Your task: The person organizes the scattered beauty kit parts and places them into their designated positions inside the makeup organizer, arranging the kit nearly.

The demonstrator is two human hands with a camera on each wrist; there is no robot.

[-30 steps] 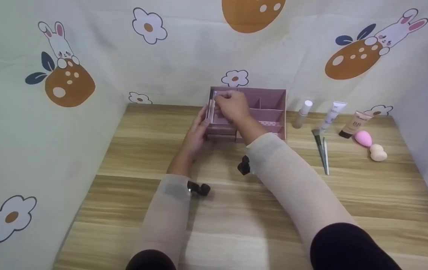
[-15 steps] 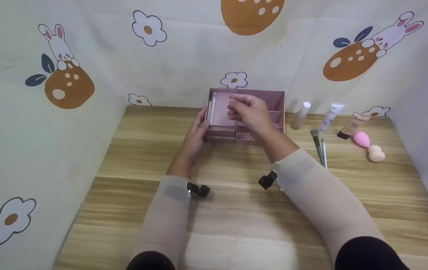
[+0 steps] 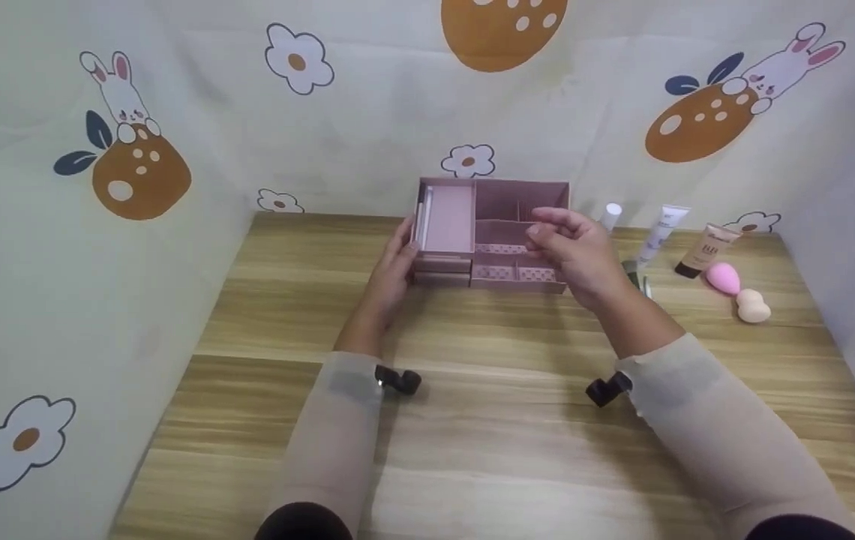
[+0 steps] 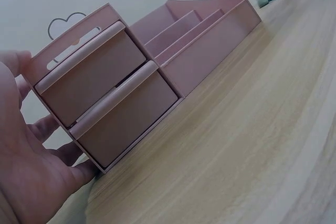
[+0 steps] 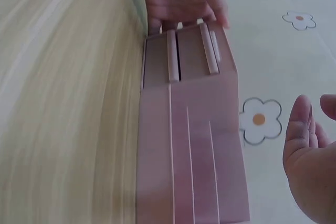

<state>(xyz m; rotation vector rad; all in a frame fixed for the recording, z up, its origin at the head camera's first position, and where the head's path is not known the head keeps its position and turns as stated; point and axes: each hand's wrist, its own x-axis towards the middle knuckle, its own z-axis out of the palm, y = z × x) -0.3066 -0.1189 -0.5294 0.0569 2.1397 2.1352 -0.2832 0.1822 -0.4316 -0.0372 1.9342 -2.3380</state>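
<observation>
A pink desktop organizer stands at the back of the table, with two closed drawers on its left side and divided compartments on its right. My left hand rests along the organizer's left side, its fingers against the side wall in the left wrist view. My right hand hovers over the organizer's right edge with nothing in it; in the right wrist view its thumb and fingers stand apart. A makeup brush lies partly hidden behind this hand. Just beyond it shows the white cap of a bottle.
To the right stand a white tube and a beige BB cream tube with a dark cap. Near them lie a pink makeup sponge and a beige one. A printed cloth hangs behind the wooden table.
My right hand has moved rightward from the organizer's left top to its right edge, uncovering the flat top and the compartments. My left hand has stayed at the organizer's side.
</observation>
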